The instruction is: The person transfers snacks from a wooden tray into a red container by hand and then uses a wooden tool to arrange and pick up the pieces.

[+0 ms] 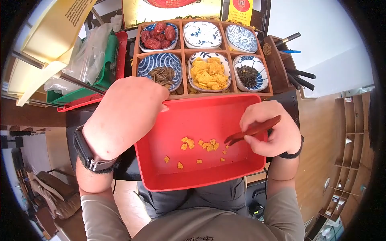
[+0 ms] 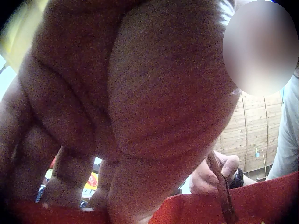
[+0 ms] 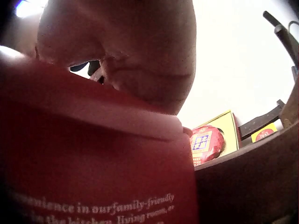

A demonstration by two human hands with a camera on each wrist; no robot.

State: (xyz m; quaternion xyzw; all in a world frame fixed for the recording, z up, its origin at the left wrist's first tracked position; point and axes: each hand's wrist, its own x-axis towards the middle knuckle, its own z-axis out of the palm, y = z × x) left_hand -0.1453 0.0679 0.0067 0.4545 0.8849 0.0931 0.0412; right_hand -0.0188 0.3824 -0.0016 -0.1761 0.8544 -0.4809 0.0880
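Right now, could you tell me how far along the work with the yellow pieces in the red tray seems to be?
Done: a small scatter of yellow pieces lies in the red plastic tray. In hand: the right hand holds dark wooden tongs at the scatter; the left hand grips the tray's far rim. Left: the blue patterned bowl of yellow pieces looks full.

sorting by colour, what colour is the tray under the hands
Red; the tray shows best in the head view.
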